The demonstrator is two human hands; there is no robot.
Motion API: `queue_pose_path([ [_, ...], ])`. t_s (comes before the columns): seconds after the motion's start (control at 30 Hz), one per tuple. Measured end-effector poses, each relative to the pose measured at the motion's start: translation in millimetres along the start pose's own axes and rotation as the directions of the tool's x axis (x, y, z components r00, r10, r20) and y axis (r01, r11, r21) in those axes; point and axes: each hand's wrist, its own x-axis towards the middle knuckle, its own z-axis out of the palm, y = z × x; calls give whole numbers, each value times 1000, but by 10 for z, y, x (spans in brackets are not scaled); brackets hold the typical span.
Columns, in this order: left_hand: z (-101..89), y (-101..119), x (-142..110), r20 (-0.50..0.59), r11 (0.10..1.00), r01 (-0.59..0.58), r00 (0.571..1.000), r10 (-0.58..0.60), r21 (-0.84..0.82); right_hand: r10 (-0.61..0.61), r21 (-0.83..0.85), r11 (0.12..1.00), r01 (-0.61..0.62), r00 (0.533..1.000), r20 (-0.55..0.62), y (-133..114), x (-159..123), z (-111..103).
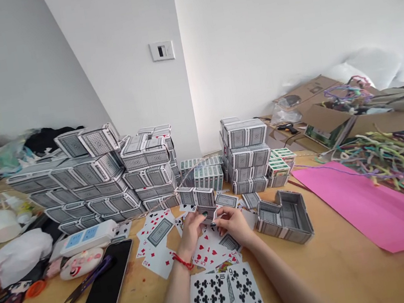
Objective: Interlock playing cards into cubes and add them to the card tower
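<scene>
My left hand [191,230] and my right hand [234,223] meet at the middle of the table, both with fingers closed in a pinch. Between them stands a small piece of folded playing cards [205,197], grey patterned backs outward; my fingertips grip its lower part and partly hide it. Loose playing cards [161,259], some face up and some face down, spread beneath and around my hands. Nearer to me, between my forearms, lie a ten of clubs [209,292] and a nine of clubs [248,291]. To the right rests an open-topped box built from cards [286,217].
Stacked card blocks stand at the back left [88,176] and back right [247,150]. Card packs [209,177] sit between them. A phone [105,292], scissors [88,280] and a white power strip [88,238] lie left. Pink paper [373,207] and tangled yarn [384,152] are right.
</scene>
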Motion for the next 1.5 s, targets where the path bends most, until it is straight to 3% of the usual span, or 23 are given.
queue_pose_path([
  [0.07,23,46,-21,147,1000,8,989,-8,2,-22,-43,999,21,1000,-17,14,6,7],
  [0.1,38,62,-24,160,999,0,987,-5,35,-31,-67,997,29,999,-27,29,10,11],
  [0.23,90,47,8,55,981,-68,997,59,184,-108,-197,976,90,991,-79,104,25,31],
  [0.33,94,12,32,39,978,-75,997,69,197,-147,-269,955,127,988,-55,112,20,40],
  [0.53,60,15,46,-1,997,-4,1000,4,81,-26,-173,984,51,990,140,5,-18,28],
  [0.7,63,2,70,-11,999,-4,1000,4,37,41,-109,994,-20,980,195,-65,-43,23],
  [1.1,86,53,38,-112,983,44,993,-24,180,45,-141,990,-23,987,157,-18,-35,20],
  [1.3,80,42,35,-111,964,56,993,-28,258,53,-181,983,-30,991,123,14,-31,37],
  [1.5,79,36,55,-99,980,52,995,-34,190,-24,-261,964,48,995,93,38,-12,20],
])
